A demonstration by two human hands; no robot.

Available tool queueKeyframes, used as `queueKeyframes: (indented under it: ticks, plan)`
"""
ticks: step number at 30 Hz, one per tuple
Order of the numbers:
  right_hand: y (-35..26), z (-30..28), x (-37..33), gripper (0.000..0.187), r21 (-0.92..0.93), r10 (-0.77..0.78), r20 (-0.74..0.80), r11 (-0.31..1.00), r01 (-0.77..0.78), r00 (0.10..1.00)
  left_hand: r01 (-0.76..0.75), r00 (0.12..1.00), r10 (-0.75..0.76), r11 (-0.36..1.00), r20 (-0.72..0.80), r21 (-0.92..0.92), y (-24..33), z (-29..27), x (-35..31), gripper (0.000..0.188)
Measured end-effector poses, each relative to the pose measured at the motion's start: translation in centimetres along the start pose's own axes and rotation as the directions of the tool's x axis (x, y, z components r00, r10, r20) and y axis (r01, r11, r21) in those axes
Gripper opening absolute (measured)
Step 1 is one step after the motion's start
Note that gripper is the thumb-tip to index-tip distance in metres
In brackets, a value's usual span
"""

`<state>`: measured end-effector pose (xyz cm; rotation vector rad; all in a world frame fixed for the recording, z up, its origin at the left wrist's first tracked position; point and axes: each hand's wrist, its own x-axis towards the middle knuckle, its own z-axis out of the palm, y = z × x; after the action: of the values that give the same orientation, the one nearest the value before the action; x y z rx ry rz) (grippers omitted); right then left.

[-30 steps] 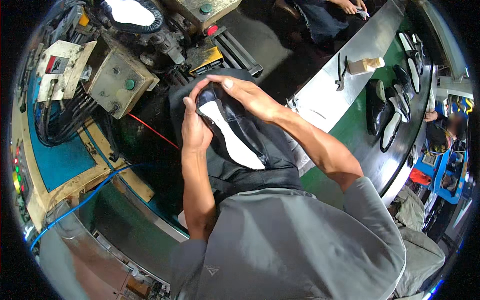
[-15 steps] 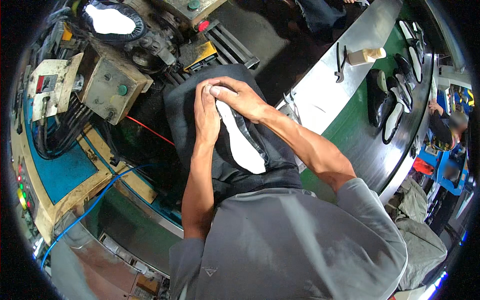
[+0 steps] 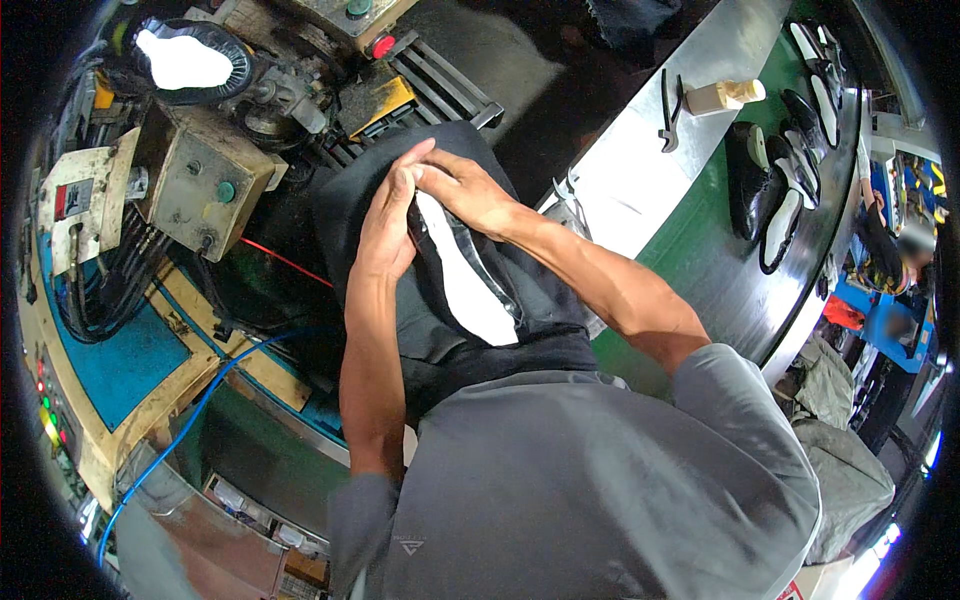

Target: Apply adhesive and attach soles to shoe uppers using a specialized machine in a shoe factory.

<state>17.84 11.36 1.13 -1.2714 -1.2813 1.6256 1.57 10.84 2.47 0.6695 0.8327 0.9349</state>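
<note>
A black shoe (image 3: 462,275) with a white underside facing up rests on my lap, its wide end toward my hands and its narrower end toward my waist. My left hand (image 3: 385,225) is closed along the left of its far end. From the right, my right hand (image 3: 465,190) wraps over the same end, its thumb meeting the left thumb. The shoe's tip is hidden under both hands.
A similar shoe (image 3: 190,60) sits sole-up in the machine at the upper left, near a control box (image 3: 205,180). To the right, a metal ledge (image 3: 640,150) carries a hammer (image 3: 670,115) and a plastic bottle (image 3: 722,97). Several shoes (image 3: 752,190) stand along the green conveyor.
Both hands stay around the shoe's far end and have shifted slightly left in the view. The left hand's fingers look straighter and a little raised. The whole scene has shifted slightly left.
</note>
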Motion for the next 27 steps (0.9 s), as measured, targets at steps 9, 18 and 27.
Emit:
queueKeyframes:
  ticks: [9,18,27]
  plan:
    - [1.5,-1.5,-1.6,0.077,0.263,-0.084,0.198,0.964,0.03,0.977,-0.152,0.98,0.183,0.943,-0.08,0.296,-1.7,0.2,-0.3,0.033]
    - [1.7,0.9,-6.9,0.099,-0.119,-0.008,0.03,0.993,0.011,1.0,-0.123,0.949,0.203,0.943,-0.24,0.311,-3.1,-1.4,-0.6,0.04]
    - [-8.0,0.4,-14.0,0.084,-0.852,-0.099,0.356,0.374,0.366,0.929,-0.017,0.812,-0.008,0.999,-0.583,-0.037,-2.7,-4.0,1.3,0.042]
